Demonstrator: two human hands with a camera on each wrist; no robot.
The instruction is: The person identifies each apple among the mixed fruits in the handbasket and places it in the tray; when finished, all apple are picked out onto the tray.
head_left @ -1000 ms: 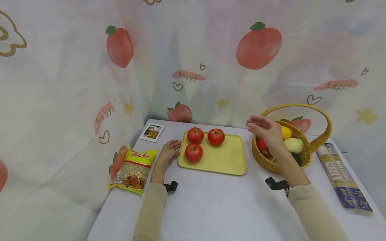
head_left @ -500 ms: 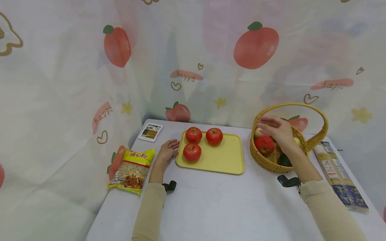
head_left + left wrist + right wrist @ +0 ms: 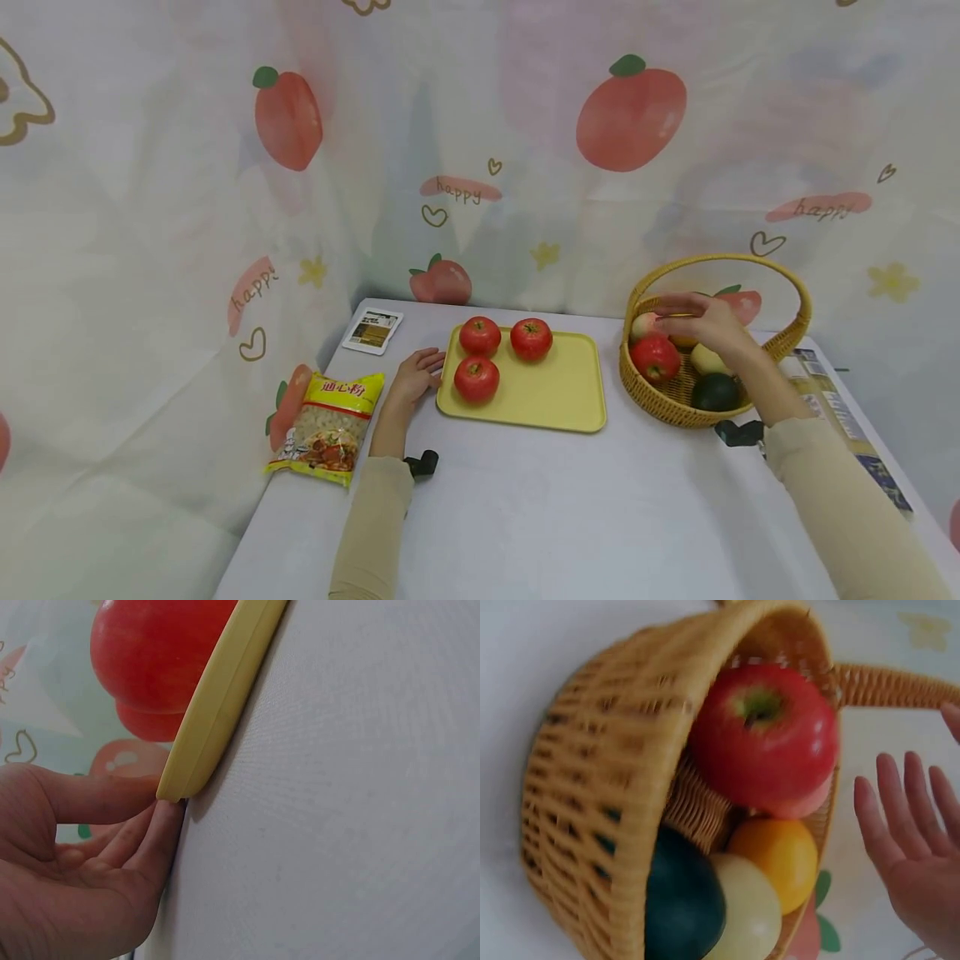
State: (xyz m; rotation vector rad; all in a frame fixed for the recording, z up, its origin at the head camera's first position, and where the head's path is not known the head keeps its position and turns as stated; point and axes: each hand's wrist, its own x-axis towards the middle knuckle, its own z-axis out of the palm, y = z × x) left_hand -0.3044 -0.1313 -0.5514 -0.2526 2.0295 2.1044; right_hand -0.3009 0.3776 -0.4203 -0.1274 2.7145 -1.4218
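My left hand (image 3: 415, 381) is at the left edge of a yellow tray (image 3: 558, 392). The left wrist view shows its thumb (image 3: 112, 796) on the rim and fingers below, pinching the edge. Two red apples (image 3: 480, 336) lie at the tray's back and a third apple (image 3: 477, 380) in front of them. My right hand (image 3: 716, 327), fingers extended and holding nothing, hovers over a wicker basket (image 3: 651, 403). Inside sit a red apple (image 3: 769, 739), a yellow-orange fruit (image 3: 780, 859), a pale yellow-green fruit (image 3: 746, 915), a dark green fruit (image 3: 715, 392) and a pinkish-cream fruit (image 3: 645, 327).
A yellow bag of pasta (image 3: 327, 429) lies at the table's left edge, with a small white packet (image 3: 372, 331) behind it. A long pack of noodles (image 3: 832, 408) is right of the basket, partly behind the right arm. The basket's tall handle (image 3: 720, 257) arches above it.
My right hand has moved rightward, from the basket's left rim to over its middle, uncovering the red apple and dark green fruit. The left hand stays at the tray.
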